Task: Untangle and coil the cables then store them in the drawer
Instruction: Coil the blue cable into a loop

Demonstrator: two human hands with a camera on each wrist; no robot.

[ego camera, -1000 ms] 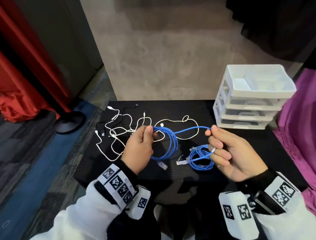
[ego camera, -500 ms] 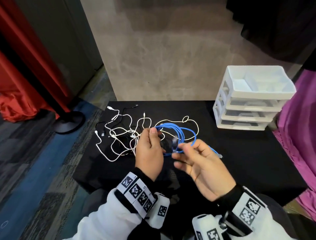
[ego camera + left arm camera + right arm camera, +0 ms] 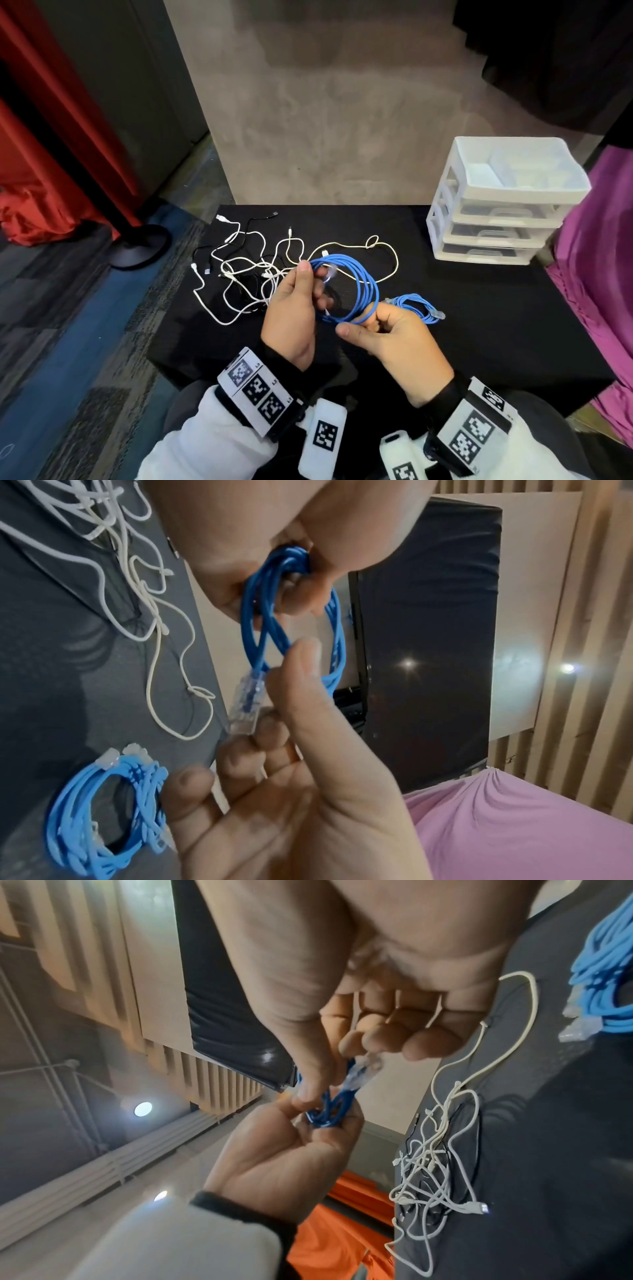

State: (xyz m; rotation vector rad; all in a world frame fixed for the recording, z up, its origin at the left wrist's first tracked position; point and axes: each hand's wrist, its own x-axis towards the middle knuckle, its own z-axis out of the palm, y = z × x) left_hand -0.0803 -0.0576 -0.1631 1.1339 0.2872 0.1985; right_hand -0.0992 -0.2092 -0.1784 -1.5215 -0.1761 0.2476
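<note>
A blue network cable (image 3: 374,291) is wound into a ring and held above the black table (image 3: 479,325). My left hand (image 3: 299,291) grips the ring's upper left side, thumb on top. My right hand (image 3: 380,327) holds its lower right side. In the left wrist view the right hand (image 3: 301,777) pinches the cable's clear plug (image 3: 246,702) between thumb and fingers, while the left hand (image 3: 260,547) clamps the bundled loops (image 3: 250,620). The right wrist view shows the same plug (image 3: 363,1069) at the right hand's fingertips (image 3: 421,1045).
A second blue coil (image 3: 418,306) lies on the table just right of my hands. A tangle of white and black cables (image 3: 246,270) sprawls to the left. A white three-drawer unit (image 3: 493,212), drawers closed, stands at the back right. Pink cloth (image 3: 596,274) hangs at the table's right edge.
My right hand, which held the blue cable's free end stretched out to the right, has swung in to the left hand. The free end now lies in the ring.
</note>
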